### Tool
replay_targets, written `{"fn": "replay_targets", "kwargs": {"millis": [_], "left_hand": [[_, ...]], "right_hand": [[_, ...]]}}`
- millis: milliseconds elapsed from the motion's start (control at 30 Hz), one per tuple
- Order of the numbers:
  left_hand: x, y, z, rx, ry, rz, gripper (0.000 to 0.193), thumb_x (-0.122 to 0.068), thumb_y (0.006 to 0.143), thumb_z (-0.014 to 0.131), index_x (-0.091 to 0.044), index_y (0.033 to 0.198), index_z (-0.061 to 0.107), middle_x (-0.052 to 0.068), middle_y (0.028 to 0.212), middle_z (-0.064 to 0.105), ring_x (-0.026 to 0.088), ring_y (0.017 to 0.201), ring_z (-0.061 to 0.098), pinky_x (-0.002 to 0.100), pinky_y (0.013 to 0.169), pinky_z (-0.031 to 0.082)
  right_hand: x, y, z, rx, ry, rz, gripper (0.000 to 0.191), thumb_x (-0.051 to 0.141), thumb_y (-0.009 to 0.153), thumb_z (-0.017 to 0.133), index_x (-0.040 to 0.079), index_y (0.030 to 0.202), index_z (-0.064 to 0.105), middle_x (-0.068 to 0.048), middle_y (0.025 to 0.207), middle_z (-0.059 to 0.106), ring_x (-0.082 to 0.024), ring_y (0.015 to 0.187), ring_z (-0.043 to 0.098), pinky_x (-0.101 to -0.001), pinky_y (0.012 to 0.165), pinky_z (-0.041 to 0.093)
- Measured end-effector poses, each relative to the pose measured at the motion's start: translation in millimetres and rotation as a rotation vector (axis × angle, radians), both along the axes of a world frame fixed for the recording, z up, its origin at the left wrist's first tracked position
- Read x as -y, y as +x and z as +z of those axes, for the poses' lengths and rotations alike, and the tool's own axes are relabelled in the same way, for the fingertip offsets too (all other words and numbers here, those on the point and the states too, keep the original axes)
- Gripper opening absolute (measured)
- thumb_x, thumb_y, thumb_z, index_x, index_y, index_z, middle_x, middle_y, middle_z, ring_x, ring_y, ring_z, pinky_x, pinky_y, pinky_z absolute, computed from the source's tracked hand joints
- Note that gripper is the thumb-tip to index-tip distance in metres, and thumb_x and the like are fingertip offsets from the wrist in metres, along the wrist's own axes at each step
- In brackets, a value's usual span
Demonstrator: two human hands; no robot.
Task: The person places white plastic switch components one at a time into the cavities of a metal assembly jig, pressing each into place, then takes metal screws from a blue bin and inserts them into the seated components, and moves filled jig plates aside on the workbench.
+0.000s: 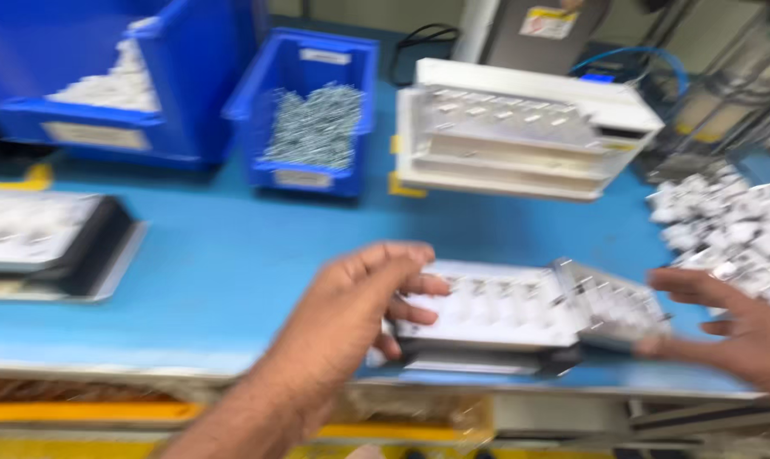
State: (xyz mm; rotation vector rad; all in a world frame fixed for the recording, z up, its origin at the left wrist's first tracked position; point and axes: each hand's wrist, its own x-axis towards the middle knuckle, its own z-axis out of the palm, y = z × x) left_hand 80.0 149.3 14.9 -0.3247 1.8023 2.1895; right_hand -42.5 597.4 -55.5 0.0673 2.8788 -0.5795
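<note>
While gripped at both ends, white compartment tray point(495, 310) sits between left hand point(359, 297), fingers curled over near edge, and right hand point(733, 327), loosely open, contact blurred. Likely light, stiff plastic; small parts inside may spill.

2 blue bins point(304, 106), 3 trays point(495, 314) – 2 hands point(359, 306) (approx.)

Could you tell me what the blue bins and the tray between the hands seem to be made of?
Blue bins: likely moulded plastic, judging by the uniform colour and smooth, slightly glossy walls. Tray: probably white plastic, pale and matte with moulded pockets; blur leaves it uncertain.
</note>
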Motion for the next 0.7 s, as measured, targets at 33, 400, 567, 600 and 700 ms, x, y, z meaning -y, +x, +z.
{"fn": "replay_targets", "kwargs": {"millis": [33, 400, 567, 600, 700], "left_hand": [[-16, -17, 7, -0.131, -0.045, 0.008, 0.045, -0.043, 0.100, 0.061, -0.006, 0.122, 0.074, 0.006, 0.110, 0.083, 0.015, 0.090, 0.069, 0.033, 0.070, 0.051], [-76, -67, -14, -0.503, -1.331, -0.734, 0.109, -0.051, 0.070, 0.087, -0.013, 0.157, 0.033, 0.016, 0.138, 0.051, 0.037, 0.133, 0.045, 0.054, 0.113, 0.030], [-77, -77, -20, -0.244, -1.316, -0.857, 0.117, -0.043, 0.070, 0.086, -0.014, 0.162, 0.021, 0.016, 0.145, 0.046, 0.036, 0.141, 0.039, 0.055, 0.120, 0.023], [-74, -76, -22, -0.256, -1.312, -0.853, 0.118, -0.044, 0.069, 0.087, -0.014, 0.163, 0.021, 0.016, 0.147, 0.045, 0.037, 0.142, 0.038, 0.055, 0.121, 0.022], [-45, -67, -33, -0.588, -1.191, -0.637, 0.121, -0.056, 0.067, 0.090, -0.004, 0.157, 0.028, 0.023, 0.149, 0.042, 0.044, 0.141, 0.034, 0.058, 0.116, 0.019]], "right_hand": [[3, -3, 6, -0.033, 0.057, 0.141, 0.113, 0.040, 0.057, 0.104, 0.022, 0.154, 0.048, -0.007, 0.157, 0.048, -0.028, 0.150, 0.041, -0.0510, 0.117, 0.036], [78, -11, 26, 0.244, 0.060, 0.277, 0.111, 0.038, 0.055, 0.098, 0.030, 0.150, 0.042, -0.001, 0.147, 0.055, -0.024, 0.139, 0.050, -0.0427, 0.124, 0.028], [68, -18, 12, 0.255, 0.049, 0.256, 0.114, 0.027, 0.052, 0.095, 0.027, 0.152, 0.042, -0.003, 0.146, 0.050, -0.027, 0.138, 0.050, -0.0409, 0.120, 0.036], [65, -18, 9, 0.235, 0.038, 0.270, 0.114, 0.025, 0.051, 0.095, 0.025, 0.153, 0.044, -0.004, 0.145, 0.050, -0.027, 0.137, 0.052, -0.0400, 0.118, 0.039], [60, -9, 13, 0.159, -0.113, 0.234, 0.113, 0.020, 0.047, 0.096, 0.017, 0.149, 0.047, -0.005, 0.137, 0.058, -0.024, 0.128, 0.057, -0.0373, 0.114, 0.047]]}}
